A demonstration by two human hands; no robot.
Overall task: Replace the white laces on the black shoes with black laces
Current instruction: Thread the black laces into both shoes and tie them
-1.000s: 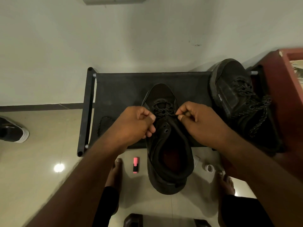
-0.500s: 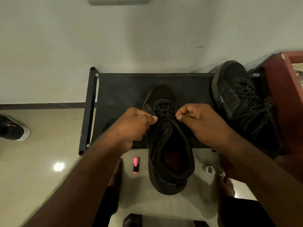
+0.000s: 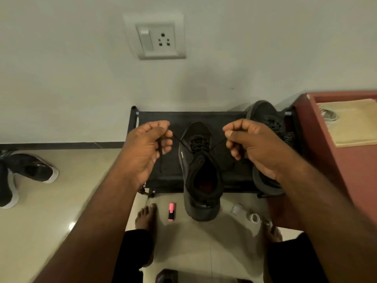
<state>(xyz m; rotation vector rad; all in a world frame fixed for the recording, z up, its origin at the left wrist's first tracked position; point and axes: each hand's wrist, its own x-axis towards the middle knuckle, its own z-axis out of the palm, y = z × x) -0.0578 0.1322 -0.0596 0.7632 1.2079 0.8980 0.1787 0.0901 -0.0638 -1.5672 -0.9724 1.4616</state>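
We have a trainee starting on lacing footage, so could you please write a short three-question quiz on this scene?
1. True or false: the left hand and the right hand each pinch an end of the black lace threaded in the middle shoe.
2. What lies on the floor left of that shoe's heel? A pink highlighter; B scissors; C white lace.
3. Fill in: the second shoe sits to the middle shoe's ____.
Key: 1 true; 2 A; 3 right.

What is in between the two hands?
The black shoe sits there in the head view, its black lace stretched out to the left hand and right hand.
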